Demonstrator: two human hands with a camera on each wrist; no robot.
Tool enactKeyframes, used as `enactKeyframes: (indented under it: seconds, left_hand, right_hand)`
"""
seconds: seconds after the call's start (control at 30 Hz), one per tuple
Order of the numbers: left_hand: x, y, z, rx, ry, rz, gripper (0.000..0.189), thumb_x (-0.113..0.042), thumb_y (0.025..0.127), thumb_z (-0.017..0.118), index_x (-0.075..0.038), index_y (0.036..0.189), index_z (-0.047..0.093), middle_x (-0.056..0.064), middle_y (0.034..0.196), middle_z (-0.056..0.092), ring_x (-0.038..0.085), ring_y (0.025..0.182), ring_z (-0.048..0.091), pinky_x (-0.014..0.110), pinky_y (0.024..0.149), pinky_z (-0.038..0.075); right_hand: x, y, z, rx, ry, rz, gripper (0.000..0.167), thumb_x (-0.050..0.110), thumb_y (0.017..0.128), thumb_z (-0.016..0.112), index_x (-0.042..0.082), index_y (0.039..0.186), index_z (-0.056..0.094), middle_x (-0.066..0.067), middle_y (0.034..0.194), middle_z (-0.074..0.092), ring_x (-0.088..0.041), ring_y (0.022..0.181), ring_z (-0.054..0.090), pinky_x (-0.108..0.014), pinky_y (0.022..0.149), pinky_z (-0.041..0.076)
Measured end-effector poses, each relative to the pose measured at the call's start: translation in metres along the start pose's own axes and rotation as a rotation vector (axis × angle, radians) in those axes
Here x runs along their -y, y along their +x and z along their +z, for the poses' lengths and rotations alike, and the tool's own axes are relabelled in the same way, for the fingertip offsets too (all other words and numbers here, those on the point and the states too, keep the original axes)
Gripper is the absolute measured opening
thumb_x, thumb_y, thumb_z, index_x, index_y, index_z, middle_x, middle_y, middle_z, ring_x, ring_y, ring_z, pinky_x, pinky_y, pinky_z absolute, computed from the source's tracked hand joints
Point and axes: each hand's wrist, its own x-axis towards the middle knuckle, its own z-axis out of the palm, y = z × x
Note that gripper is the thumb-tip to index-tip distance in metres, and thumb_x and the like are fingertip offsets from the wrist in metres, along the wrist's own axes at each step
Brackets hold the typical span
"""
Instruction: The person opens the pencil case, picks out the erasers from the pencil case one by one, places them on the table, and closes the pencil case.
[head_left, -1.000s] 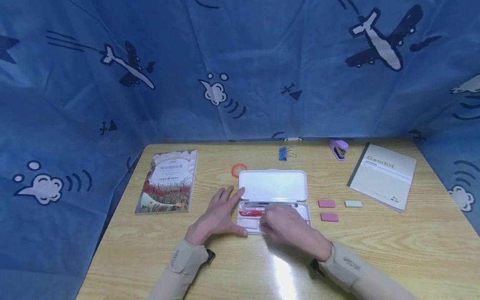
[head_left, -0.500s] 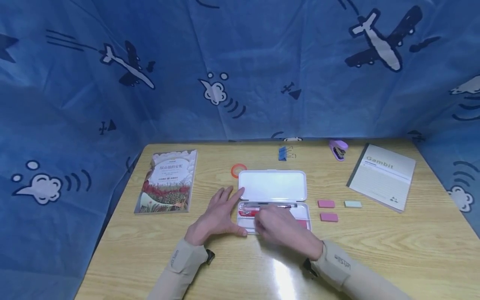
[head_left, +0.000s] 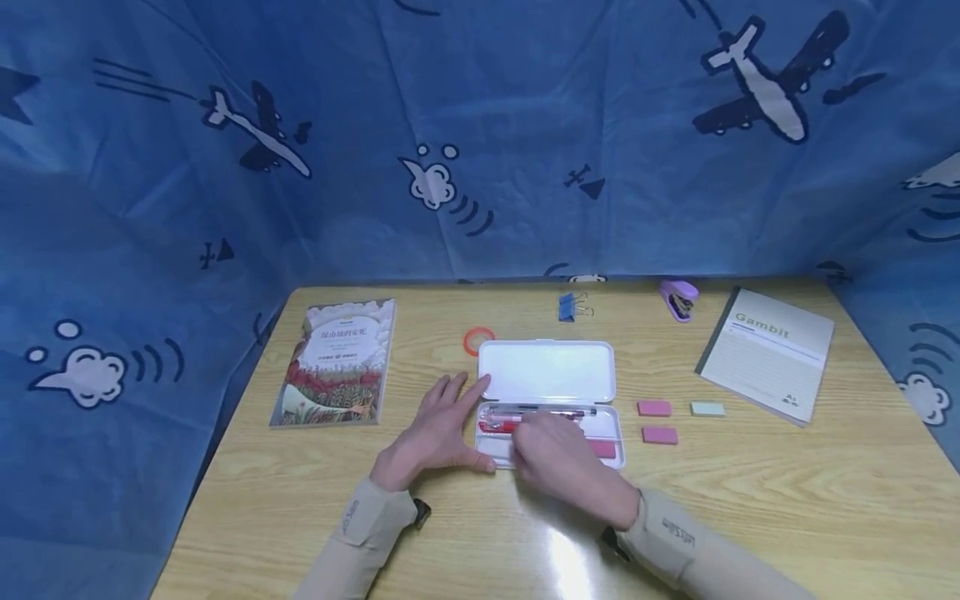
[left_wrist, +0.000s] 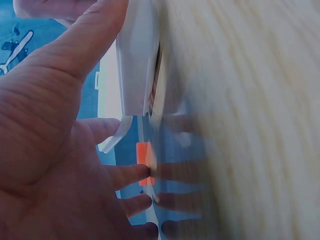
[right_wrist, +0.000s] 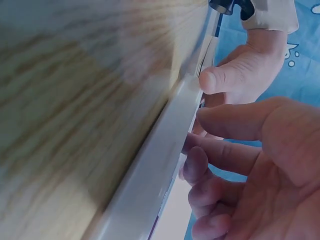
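Observation:
A white pencil case (head_left: 546, 371) lies with its lid folded back at the middle of the table. My left hand (head_left: 435, 429) spreads along its left side, thumb at the front corner and index finger by the lid's edge. My right hand (head_left: 562, 458) reaches into the tray with curled fingers. In the right wrist view its thumb and index finger dip behind the case wall (right_wrist: 150, 175); I cannot tell whether they pinch anything. A red pen (head_left: 497, 427) and a dark clear-barrelled pen (head_left: 510, 409) lie in the back compartment. A pink eraser (head_left: 602, 449) sits in the front compartment's right end.
Two pink erasers (head_left: 654, 408) and a pale green one (head_left: 707, 409) lie right of the case. An orange-red ring (head_left: 478, 340), blue binder clip (head_left: 567, 307) and purple stapler (head_left: 678, 300) are behind it. A book (head_left: 337, 362) stands out at left, a notebook (head_left: 768, 354) at right.
My right hand has shifted slightly left within the tray, and the pink eraser at its right end has come into view. My left hand has stayed in place.

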Motion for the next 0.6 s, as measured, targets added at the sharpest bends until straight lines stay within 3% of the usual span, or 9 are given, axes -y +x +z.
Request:
enactKeyframes:
  seconds: [0.23, 0.43, 0.6]
  left_hand:
    - [0.0002, -0.0007, -0.0013, -0.008, 0.013, 0.011, 0.132, -0.061, 0.057, 0.093, -0.031, 0.163, 0.019, 0.018, 0.171, 0.012, 0.045, 0.157, 0.006, 0.064, 0.126, 0.009]
    - [0.0, -0.0005, -0.0015, -0.012, 0.012, 0.013, 0.132, -0.062, 0.057, 0.092, -0.031, 0.163, 0.02, 0.018, 0.171, 0.012, 0.045, 0.157, 0.006, 0.064, 0.126, 0.01]
    - [-0.0002, -0.0003, -0.0007, -0.013, 0.023, 0.02, 0.132, -0.062, 0.058, 0.092, -0.031, 0.163, 0.02, 0.019, 0.171, 0.013, 0.046, 0.157, 0.007, 0.064, 0.126, 0.011]
  right_hand:
    - [0.0011, 0.0017, -0.0024, -0.005, 0.047, 0.021, 0.022, 0.003, 0.073, 0.071, 0.016, 0.058, 0.062, 0.005, 0.065, 0.053, -0.01, 0.059, 0.042, -0.021, 0.049, 0.037]
    - [0.0019, 0.0049, -0.004, -0.035, 0.064, 0.02, 0.014, 0.013, 0.078, 0.082, 0.013, 0.074, 0.068, 0.005, 0.069, 0.06, -0.008, 0.06, 0.048, -0.019, 0.053, 0.041]
    - [0.0027, 0.0087, -0.0022, -0.047, 0.134, -0.001, 0.012, 0.011, 0.079, 0.082, 0.012, 0.08, 0.071, 0.005, 0.068, 0.065, -0.006, 0.058, 0.053, -0.016, 0.054, 0.045]
